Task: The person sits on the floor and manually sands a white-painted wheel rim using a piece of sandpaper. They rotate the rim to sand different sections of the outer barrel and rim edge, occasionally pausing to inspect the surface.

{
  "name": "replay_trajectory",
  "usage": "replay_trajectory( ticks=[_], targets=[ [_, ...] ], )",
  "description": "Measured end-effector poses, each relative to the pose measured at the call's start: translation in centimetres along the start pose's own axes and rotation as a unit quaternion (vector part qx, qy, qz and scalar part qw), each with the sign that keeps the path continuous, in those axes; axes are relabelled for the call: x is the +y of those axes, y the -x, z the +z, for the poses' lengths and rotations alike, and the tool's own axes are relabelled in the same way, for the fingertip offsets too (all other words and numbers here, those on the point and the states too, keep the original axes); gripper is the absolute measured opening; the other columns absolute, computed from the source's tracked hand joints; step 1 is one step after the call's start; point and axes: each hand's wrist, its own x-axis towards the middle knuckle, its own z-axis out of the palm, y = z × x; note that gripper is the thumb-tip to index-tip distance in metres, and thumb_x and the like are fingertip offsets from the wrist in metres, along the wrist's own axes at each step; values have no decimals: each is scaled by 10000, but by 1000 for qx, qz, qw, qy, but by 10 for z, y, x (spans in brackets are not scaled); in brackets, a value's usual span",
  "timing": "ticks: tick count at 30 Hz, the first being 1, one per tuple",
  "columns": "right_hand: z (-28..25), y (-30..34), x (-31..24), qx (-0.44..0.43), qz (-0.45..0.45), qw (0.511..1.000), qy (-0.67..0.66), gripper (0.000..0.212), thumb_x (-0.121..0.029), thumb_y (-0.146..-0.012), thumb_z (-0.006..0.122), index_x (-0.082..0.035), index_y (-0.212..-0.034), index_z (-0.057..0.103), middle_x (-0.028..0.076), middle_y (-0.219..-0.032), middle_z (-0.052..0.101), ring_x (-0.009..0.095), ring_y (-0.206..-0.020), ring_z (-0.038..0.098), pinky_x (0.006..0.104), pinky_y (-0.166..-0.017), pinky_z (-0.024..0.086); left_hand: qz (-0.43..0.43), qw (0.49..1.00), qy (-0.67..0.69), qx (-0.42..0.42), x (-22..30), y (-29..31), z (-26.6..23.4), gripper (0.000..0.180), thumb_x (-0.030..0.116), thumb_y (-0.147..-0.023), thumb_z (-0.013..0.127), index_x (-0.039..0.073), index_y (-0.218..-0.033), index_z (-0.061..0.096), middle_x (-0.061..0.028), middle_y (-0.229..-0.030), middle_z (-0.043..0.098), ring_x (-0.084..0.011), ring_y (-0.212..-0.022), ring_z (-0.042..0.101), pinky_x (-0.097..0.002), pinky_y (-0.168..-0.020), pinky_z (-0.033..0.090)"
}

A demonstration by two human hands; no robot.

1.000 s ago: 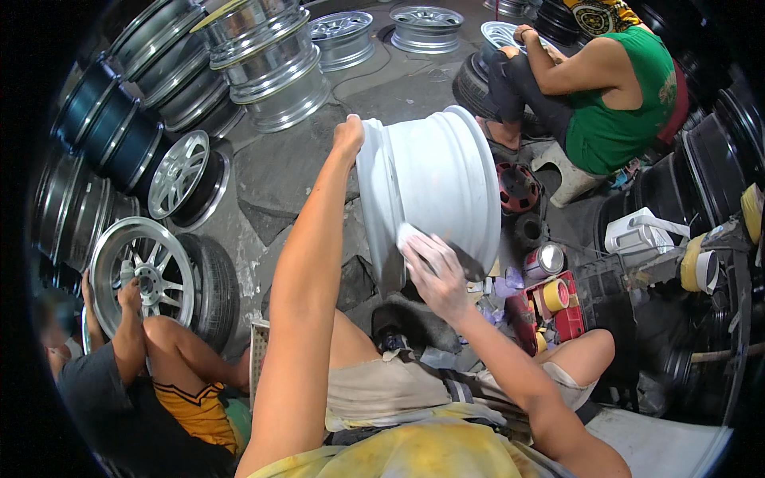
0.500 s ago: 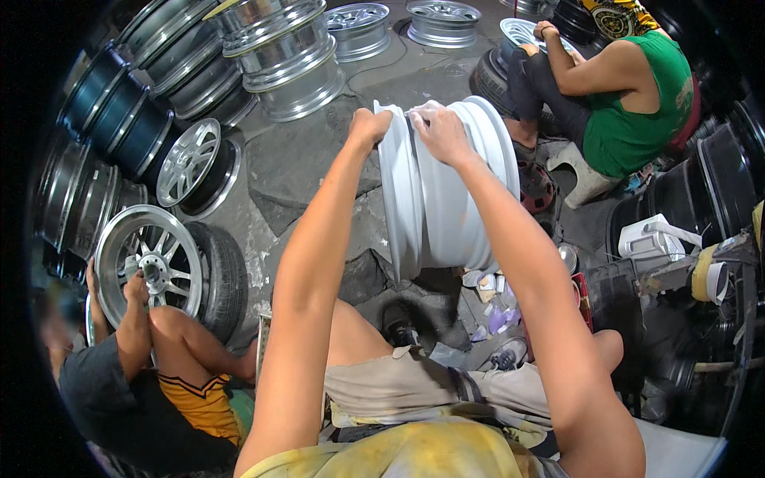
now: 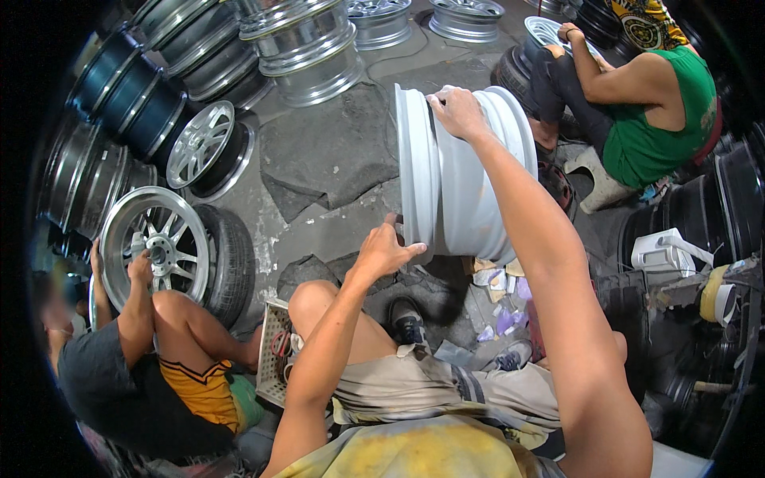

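Observation:
A pale grey wheel rim [image 3: 470,187] stands on edge in front of me, its barrel grooved round the middle. My right hand [image 3: 460,113] lies on top of the barrel, fingers curled down into the groove near the left flange. Lower down, my left hand [image 3: 385,251] is beside the flange's lower left edge, thumb and fingers apart and nothing visible in it. Whether its fingertips touch the flange I cannot tell. The rim's underside and its support are hidden.
Two people sit nearby: one in a dark shirt [image 3: 103,366] handling a spoked wheel [image 3: 151,251], another in a green top [image 3: 661,111]. Stacked rims [image 3: 311,60] line the back left. A plastic basket [image 3: 272,350] stands by my left knee. Scraps [image 3: 506,319] litter the floor near my feet.
My left hand has left the rim's top and come down to its lower left edge. My right hand stays on top. The whole view has shifted slightly.

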Motion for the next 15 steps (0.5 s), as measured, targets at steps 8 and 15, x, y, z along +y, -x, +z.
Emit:
replay_trajectory(
  ticks=[8,15],
  targets=[
    [-5,4,20,8,-57,998,28,364,-330,-1009,536,-59,-1055,773,182,-1166,708,389,-1098,660,493,-969,520,62,975,205,-63,21,-28,-30,404,251,-903,779,-81,-1126,721,-123,-961,759,-158,-819,700,-317,-740,571],
    [-8,273,6,134,-240,954,118,366,-39,-914,649,-46,-1278,693,126,-1413,614,321,-1403,516,489,-1152,430,44,942,321,83,54,-56,-67,398,335,-920,773,-55,-976,713,-126,-864,734,-162,-731,683,-325,-625,565]
  ],
)
